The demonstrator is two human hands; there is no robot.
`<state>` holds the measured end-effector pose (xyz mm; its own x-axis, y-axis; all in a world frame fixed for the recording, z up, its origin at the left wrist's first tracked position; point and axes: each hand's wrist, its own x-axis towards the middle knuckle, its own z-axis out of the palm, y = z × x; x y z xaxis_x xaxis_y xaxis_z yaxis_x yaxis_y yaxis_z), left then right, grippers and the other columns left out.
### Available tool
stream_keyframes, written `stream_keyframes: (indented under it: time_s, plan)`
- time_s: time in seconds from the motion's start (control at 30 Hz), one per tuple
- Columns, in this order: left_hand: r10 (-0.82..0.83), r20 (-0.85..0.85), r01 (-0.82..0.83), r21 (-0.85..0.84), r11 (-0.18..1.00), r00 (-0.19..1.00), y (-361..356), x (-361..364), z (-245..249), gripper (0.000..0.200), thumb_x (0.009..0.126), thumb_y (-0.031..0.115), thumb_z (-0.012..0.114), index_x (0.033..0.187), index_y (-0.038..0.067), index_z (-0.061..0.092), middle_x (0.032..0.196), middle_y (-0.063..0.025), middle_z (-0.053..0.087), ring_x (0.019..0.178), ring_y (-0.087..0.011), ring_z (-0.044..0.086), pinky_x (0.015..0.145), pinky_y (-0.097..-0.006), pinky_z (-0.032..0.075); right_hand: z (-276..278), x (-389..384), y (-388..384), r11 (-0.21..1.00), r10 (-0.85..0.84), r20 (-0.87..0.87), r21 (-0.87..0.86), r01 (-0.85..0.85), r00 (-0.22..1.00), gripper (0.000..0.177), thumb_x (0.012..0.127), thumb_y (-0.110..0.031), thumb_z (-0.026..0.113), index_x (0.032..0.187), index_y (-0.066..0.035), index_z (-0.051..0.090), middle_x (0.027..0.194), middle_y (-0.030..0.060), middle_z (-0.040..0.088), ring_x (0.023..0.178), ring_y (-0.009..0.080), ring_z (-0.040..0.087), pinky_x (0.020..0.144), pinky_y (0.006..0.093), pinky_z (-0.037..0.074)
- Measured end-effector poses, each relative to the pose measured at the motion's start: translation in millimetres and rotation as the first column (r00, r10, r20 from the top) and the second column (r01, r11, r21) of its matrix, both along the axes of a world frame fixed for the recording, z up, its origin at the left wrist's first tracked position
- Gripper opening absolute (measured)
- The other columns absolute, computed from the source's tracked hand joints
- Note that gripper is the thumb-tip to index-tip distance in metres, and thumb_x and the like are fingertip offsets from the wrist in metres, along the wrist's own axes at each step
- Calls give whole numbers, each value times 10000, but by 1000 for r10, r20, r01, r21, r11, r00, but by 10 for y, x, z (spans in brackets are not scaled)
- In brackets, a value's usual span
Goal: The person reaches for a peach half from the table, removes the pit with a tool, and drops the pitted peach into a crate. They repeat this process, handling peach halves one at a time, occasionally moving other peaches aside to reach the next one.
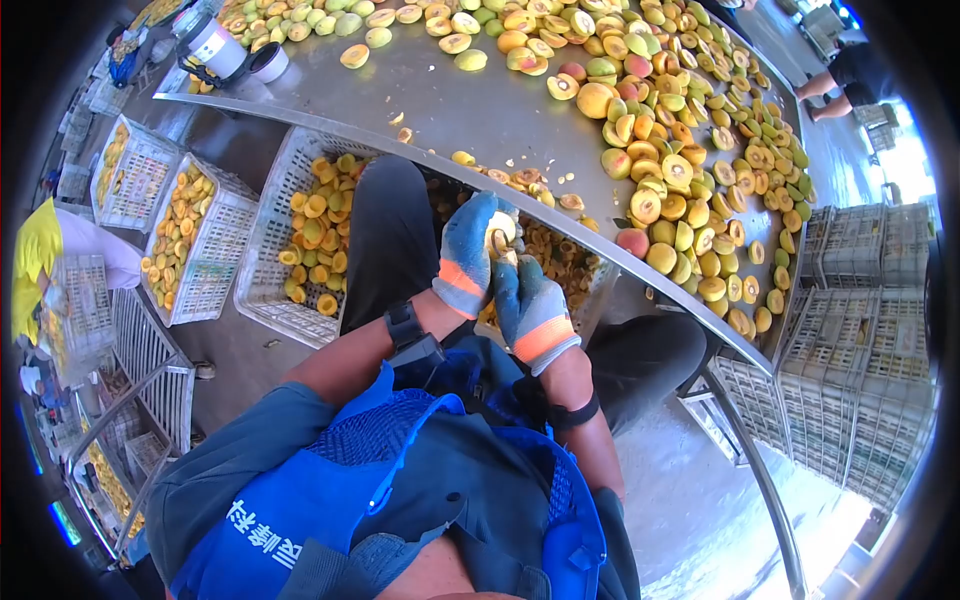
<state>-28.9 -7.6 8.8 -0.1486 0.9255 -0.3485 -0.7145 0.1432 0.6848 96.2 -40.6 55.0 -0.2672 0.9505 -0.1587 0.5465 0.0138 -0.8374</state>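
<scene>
The left hand, in a blue glove with an orange band, grasps a pale piece of fruit between thumb and fingers, just off the near edge of the counter. The right hand, gloved alike, is curled up against it from below; a small dark tip shows between the two, but whether the right fingers grip a tool cannot be told. No lettering can be made out on the gloves.

A dark watch circles the left wrist and a black band the right. White Chinese characters run along the blue vest; the uppermost looks like 科, the others are too unclear to read with certainty.

Below the hands is a crate of cut fruit, partly hidden; beside the left knee stands a white slatted crate of yellow halves. The counter bears many halved fruits and some whole ones, among them a reddish fruit. At its far left corner stands a jug with a label too small to read, beside a cup.

Farther out, stacked crates rise at right, and a person in yellow is at left.
</scene>
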Motion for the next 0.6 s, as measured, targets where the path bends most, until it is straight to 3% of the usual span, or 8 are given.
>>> stream_keyframes:
  time_s: [0.1, 0.2, 0.3, 0.33, 0.43, 0.53, 0.6]
  plan:
    - [-11, -86, 12, 11, 1000, 996, 0, 16, 22, 384, 1028, 438, 540, 955, 74, 634, 807, -80, 641, 706, -190, 626, 649, -328, 530, -97, 61, -6, 996, 67, -79, 67, -62, 995, 302, 1038, -255, 546, 1050, 41, 604, 746, 274, 665, 726, 441, 689, 624, 467, 519]
    - [-20, -66, 21, 26, 999, 998, -8, 49, 26, 393, 1030, 438, 545, 954, 64, 635, 794, -84, 636, 676, -194, 623, 615, -325, 524, -210, 98, 3, 994, 32, -315, -88, -63, 949, 331, 1056, -304, 538, 1037, 17, 616, 634, 112, 617, 539, 240, 622, 512, 354, 469]
    - [-39, -1, 39, -15, 999, 999, -18, 65, -5, 320, 1038, 367, 567, 970, 66, 652, 800, -58, 652, 636, -171, 643, 574, -314, 544, -77, 172, 20, 842, -156, -518, -514, -161, 841, 353, 1071, -356, 517, 993, -28, 621, 593, -11, 516, 464, 78, 465, 430, 252, 361]
    - [-29, -22, 28, -34, 999, 999, -23, 79, -21, 350, 1035, 391, 564, 964, 58, 645, 798, -70, 648, 641, -182, 639, 578, -320, 541, -60, 176, 6, 825, -162, -531, -536, -181, 832, 383, 1077, -407, 481, 954, -67, 609, 580, -24, 495, 417, 62, 405, 397, 216, 292]
    - [-25, -88, 19, -68, 997, 996, -52, 132, -77, 413, 1030, 442, 557, 953, 44, 630, 800, -95, 640, 657, -207, 635, 593, -333, 540, -129, 301, 13, 761, -167, -562, -596, -257, 810, 422, 1072, -445, 484, 926, -77, 631, 636, -19, 530, 494, 63, 455, 443, 223, 328]
    - [-57, -127, 51, -48, 998, 990, -74, 162, -78, 424, 1030, 455, 554, 958, 44, 631, 811, -98, 648, 673, -210, 647, 609, -336, 552, -211, 364, -31, 623, -356, -668, -691, -367, 653, 433, 1066, -479, 475, 921, -94, 608, 600, -30, 486, 433, 63, 390, 394, 221, 284]
    - [-87, -120, 84, -30, 996, 989, -66, 184, -47, 437, 1032, 467, 548, 963, 45, 634, 820, -103, 655, 682, -212, 653, 622, -336, 560, -314, 399, -58, 530, -471, -742, -671, -519, 478, 440, 1066, -486, 466, 952, -82, 598, 567, -29, 445, 406, 77, 369, 377, 218, 272]
